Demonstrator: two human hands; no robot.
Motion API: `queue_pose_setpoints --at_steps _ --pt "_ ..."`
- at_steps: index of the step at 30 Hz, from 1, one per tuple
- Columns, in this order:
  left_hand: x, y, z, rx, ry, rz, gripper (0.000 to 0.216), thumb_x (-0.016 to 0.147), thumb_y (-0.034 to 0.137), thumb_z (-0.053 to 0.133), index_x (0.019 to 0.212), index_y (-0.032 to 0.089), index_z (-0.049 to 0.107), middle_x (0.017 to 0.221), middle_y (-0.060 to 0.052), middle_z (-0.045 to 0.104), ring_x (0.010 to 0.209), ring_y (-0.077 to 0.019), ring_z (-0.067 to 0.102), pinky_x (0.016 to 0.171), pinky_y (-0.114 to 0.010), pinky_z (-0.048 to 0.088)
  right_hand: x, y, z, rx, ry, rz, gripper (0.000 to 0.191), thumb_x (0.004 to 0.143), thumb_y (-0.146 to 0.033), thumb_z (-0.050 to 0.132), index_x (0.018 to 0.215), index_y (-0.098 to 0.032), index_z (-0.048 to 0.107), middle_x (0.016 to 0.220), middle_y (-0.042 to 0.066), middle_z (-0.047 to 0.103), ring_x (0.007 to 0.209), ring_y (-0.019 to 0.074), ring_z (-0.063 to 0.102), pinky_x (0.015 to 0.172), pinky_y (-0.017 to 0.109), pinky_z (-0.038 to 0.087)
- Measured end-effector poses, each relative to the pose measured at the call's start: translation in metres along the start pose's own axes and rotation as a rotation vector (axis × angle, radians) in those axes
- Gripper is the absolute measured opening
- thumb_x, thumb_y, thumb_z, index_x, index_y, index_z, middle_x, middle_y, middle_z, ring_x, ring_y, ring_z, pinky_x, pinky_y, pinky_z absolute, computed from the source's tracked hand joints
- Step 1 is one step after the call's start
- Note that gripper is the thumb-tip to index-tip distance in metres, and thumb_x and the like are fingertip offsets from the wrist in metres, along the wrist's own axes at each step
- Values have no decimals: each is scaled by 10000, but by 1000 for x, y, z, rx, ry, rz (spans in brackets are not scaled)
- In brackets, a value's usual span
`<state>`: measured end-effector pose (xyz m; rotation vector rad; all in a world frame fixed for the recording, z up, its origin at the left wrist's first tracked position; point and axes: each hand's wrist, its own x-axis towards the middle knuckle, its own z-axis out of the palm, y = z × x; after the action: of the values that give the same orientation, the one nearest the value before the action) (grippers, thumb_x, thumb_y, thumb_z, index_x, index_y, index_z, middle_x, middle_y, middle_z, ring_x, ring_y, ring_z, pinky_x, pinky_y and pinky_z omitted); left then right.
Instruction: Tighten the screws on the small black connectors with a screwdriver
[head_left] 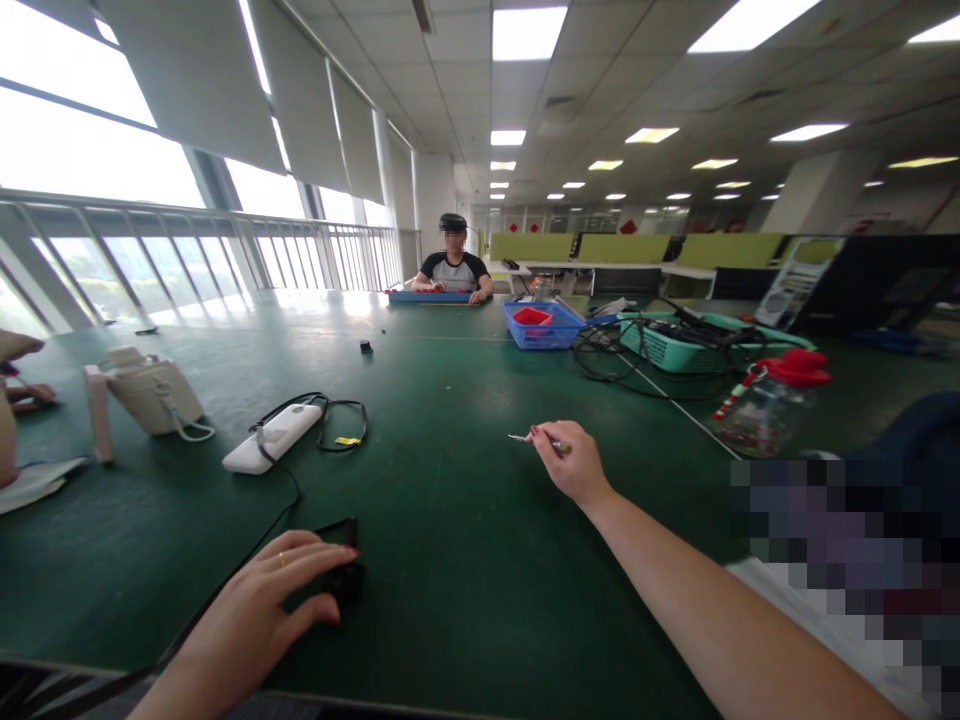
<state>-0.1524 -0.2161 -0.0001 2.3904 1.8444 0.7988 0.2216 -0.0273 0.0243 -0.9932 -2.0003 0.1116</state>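
My left hand (pixel 262 605) is at the near edge of the green table, its index finger and thumb curved round a small black object (pixel 349 582). A flat black piece sticks up behind the fingertips; the palm side and part of the object are hidden. Farther out and to the right, my right hand (pixel 571 462) is closed on a slim tool (pixel 519 437) with a thin silvery tip. The tip points left, over the bare tabletop. Its handle is mostly covered by my fingers, so its exact kind does not show.
Left are a white power bank (pixel 274 440) with a black cable and a beige bottle (pixel 154 390). A blue basket (pixel 551 335), a teal basket (pixel 660 350) with cables and a red-lidded jar (pixel 772 405) stand right. A person (pixel 454 265) sits opposite; another's hand shows far left.
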Motion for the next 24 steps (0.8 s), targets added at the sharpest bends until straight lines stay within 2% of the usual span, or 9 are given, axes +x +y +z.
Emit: queue_pose_setpoints --at_steps 5,9,12,17,19,24 --pt "9 -8 2 11 97 -115 396 891 473 482 1203 308 660 1225 -23 677 1140 -248 620 993 -403 503 0 -1 0 2 6 -6 348 960 -368 443 744 -229 679 708 24 683 704 201 617 725 348 442" --pt "16 -15 9 25 -20 -133 454 862 427 529 1285 278 602 1305 -34 628 1191 -259 590 1046 -434 453 -1 0 1 0 8 -18 340 964 -363 449 747 -229 674 700 17 679 687 191 616 723 336 444" --pt "21 -18 15 38 -92 -156 459 857 397 535 1293 269 599 1271 -45 649 1170 -263 601 1040 -439 458 -1 2 2 2 3 -31 339 967 -360 448 748 -227 669 684 14 674 663 183 608 702 324 442" --pt "24 -16 11 70 3 -190 467 878 361 465 1303 215 596 1237 -90 661 1124 -280 622 996 -443 492 0 2 1 -15 23 -49 318 960 -334 464 743 -223 669 704 16 685 687 187 616 711 328 440" --pt "21 -11 3 43 22 -145 453 902 351 437 1319 245 578 1274 -73 639 1136 -262 619 981 -403 508 0 1 1 -17 26 -51 316 960 -329 465 743 -224 669 699 14 683 684 187 615 706 328 440" --pt "4 7 -14 -12 -42 81 443 932 258 410 1348 361 525 1340 -2 590 1167 -198 603 992 -294 498 -1 1 1 -23 30 -63 318 960 -320 459 739 -223 666 696 16 682 684 187 615 696 323 436"
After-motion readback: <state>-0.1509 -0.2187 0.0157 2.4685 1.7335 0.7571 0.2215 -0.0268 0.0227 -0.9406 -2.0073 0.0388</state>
